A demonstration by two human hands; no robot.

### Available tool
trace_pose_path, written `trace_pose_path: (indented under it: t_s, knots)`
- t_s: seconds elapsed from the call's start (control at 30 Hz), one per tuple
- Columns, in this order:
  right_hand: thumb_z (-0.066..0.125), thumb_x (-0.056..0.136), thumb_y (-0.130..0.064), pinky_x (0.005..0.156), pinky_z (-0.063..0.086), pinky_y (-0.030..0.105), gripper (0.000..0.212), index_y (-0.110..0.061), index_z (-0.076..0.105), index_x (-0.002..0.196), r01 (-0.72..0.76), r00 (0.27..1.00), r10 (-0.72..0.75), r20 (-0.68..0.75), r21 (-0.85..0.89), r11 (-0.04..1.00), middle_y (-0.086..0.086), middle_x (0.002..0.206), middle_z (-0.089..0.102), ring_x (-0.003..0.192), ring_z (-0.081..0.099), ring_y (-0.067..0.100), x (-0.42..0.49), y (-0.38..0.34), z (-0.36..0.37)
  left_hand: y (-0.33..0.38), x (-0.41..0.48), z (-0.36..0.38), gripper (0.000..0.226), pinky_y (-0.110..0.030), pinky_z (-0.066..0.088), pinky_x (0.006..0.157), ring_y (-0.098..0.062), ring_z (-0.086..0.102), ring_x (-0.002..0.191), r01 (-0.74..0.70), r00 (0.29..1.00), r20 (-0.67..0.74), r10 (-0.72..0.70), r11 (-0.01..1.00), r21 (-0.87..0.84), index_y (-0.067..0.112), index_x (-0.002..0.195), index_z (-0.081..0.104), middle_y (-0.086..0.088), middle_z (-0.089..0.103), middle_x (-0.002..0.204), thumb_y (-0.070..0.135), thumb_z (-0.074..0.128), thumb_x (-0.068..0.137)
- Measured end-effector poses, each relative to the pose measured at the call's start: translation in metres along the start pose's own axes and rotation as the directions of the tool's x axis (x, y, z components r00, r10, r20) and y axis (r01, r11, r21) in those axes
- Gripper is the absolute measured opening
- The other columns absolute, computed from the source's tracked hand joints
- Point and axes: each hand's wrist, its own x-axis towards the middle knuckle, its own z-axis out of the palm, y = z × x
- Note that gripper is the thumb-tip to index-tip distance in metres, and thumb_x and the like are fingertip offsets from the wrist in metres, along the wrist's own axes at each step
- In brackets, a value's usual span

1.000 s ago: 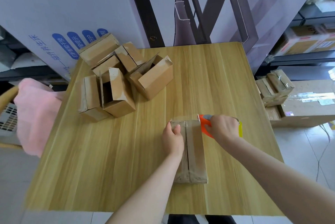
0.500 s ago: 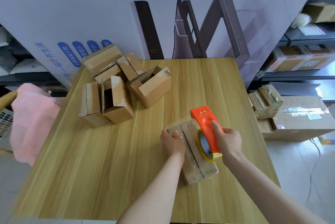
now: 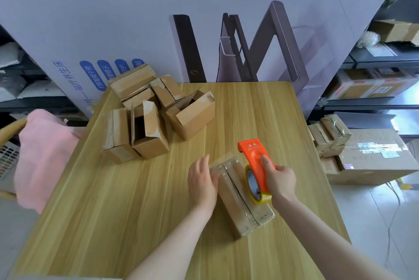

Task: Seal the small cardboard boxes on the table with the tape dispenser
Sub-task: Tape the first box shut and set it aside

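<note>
A small cardboard box (image 3: pixel 240 198) lies flat on the wooden table (image 3: pixel 136 200), its two top flaps meeting along a centre seam with clear tape over it. My left hand (image 3: pixel 201 183) rests flat against the box's left side, fingers pressing its far left corner. My right hand (image 3: pixel 280 181) grips an orange tape dispenser (image 3: pixel 255 161) with a yellow-rimmed tape roll (image 3: pixel 254 185), held just over the box's right flap. Several other small boxes (image 3: pixel 156 109), some with open flaps, sit piled at the table's far left.
A large printed cardboard panel (image 3: pixel 181 18) stands behind the table. A pink cloth (image 3: pixel 45 155) hangs over a chair at the left. Taped small boxes (image 3: pixel 328 134) rest on a big carton (image 3: pixel 371 157) on the floor to the right. Shelves with parcels fill the far right.
The dispenser came up off the box's far end and swung back over its right side. The box turned slightly counter-clockwise under my left hand, which shifted to its left edge.
</note>
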Motion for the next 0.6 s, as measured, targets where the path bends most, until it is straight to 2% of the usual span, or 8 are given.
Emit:
trace_pose_path:
  t_s: [0.07, 0.1, 0.2, 0.3, 0.37, 0.43, 0.53, 0.6]
  knots:
    - [0.063, 0.08, -0.055, 0.046, 0.032, 0.027, 0.054, -0.016, 0.045, 0.047, 0.014, 1.0, -0.014, 0.009, 0.001, 1.0, -0.008, 0.032, 0.042, 0.038, 0.042, 0.014, -0.002, 0.002, 0.001, 0.003, 0.006, 0.001, 0.037, -0.036, 0.044, 0.099, -0.028, 0.055, 0.116, -0.211, 0.977, 0.035, 0.21, 0.977, 0.036, 0.008, 0.122, 0.062, -0.006, 0.061, 0.122, 0.007, 0.065, 0.086]
    - [0.063, 0.08, -0.056, 0.047, 0.033, 0.027, 0.053, -0.016, 0.047, 0.048, 0.012, 1.0, -0.012, 0.008, 0.007, 1.0, -0.008, 0.034, 0.044, 0.039, 0.044, 0.015, -0.002, 0.003, 0.002, 0.005, 0.009, 0.002, 0.035, -0.034, 0.044, 0.099, -0.027, 0.055, 0.117, -0.248, 0.964, 0.108, 0.243, 0.968, 0.039, 0.009, 0.123, 0.063, -0.006, 0.062, 0.123, 0.006, 0.062, 0.088]
    - [0.064, 0.08, -0.055, 0.045, 0.032, 0.026, 0.055, -0.015, 0.045, 0.048, -0.009, 1.0, 0.009, 0.003, 0.036, 0.999, -0.009, 0.035, 0.042, 0.038, 0.042, 0.014, -0.002, 0.004, 0.002, 0.007, 0.014, 0.007, 0.042, -0.033, 0.038, 0.108, -0.021, 0.045, 0.13, -0.139, 0.941, 0.318, 0.112, 0.988, 0.063, 0.015, 0.138, 0.05, -0.002, 0.051, 0.141, 0.018, 0.051, 0.096]
    - [0.065, 0.081, -0.052, 0.045, 0.029, 0.027, 0.055, -0.014, 0.04, 0.05, -0.048, 0.999, 0.05, -0.016, 0.081, 0.996, -0.003, 0.043, 0.039, 0.041, 0.037, 0.016, 0.001, 0.004, 0.0, 0.008, 0.023, 0.007, 0.047, -0.033, 0.044, 0.097, -0.021, 0.052, 0.122, -0.096, 0.928, 0.373, 0.029, 0.982, 0.162, 0.022, 0.138, 0.047, 0.002, 0.056, 0.133, 0.023, 0.058, 0.092]
    - [0.065, 0.081, -0.051, 0.047, 0.031, 0.027, 0.054, -0.012, 0.042, 0.051, -0.085, 0.996, 0.086, -0.013, 0.108, 0.991, 0.001, 0.048, 0.042, 0.045, 0.039, 0.017, 0.004, 0.002, -0.003, 0.016, 0.032, 0.003, 0.047, -0.033, 0.047, 0.082, -0.022, 0.058, 0.111, -0.12, 0.901, 0.435, 0.001, 0.962, 0.247, 0.027, 0.135, 0.046, 0.002, 0.059, 0.124, 0.021, 0.058, 0.089]
    - [0.066, 0.081, -0.051, 0.047, 0.033, 0.027, 0.053, -0.011, 0.047, 0.052, -0.118, 0.993, 0.12, -0.01, 0.124, 0.985, 0.002, 0.05, 0.046, 0.046, 0.043, 0.018, 0.006, 0.0, -0.006, 0.024, 0.042, 0.002, 0.047, -0.032, 0.044, 0.075, -0.024, 0.058, 0.108, -0.162, 0.861, 0.509, -0.024, 0.934, 0.318, 0.029, 0.133, 0.045, 0.002, 0.057, 0.124, 0.016, 0.052, 0.089]
    - [0.066, 0.082, -0.051, 0.047, 0.033, 0.027, 0.052, -0.012, 0.049, 0.053, -0.149, 0.988, 0.153, -0.016, 0.149, 0.978, 0.001, 0.051, 0.047, 0.046, 0.044, 0.017, 0.008, 0.001, -0.008, 0.033, 0.059, 0.003, 0.055, -0.035, 0.043, 0.08, -0.027, 0.052, 0.118, -0.242, 0.782, 0.622, -0.047, 0.896, 0.372, 0.031, 0.138, 0.039, 0.001, 0.048, 0.133, 0.013, 0.054, 0.088]
    - [0.066, 0.082, -0.051, 0.046, 0.033, 0.027, 0.052, -0.012, 0.048, 0.053, -0.15, 0.988, 0.154, -0.014, 0.157, 0.976, 0.001, 0.051, 0.046, 0.046, 0.043, 0.016, 0.008, 0.001, -0.008, 0.038, 0.07, 0.001, 0.06, -0.036, 0.044, 0.08, -0.03, 0.053, 0.117, -0.301, 0.721, 0.69, -0.069, 0.865, 0.401, 0.032, 0.141, 0.034, -0.002, 0.046, 0.134, 0.014, 0.056, 0.088]
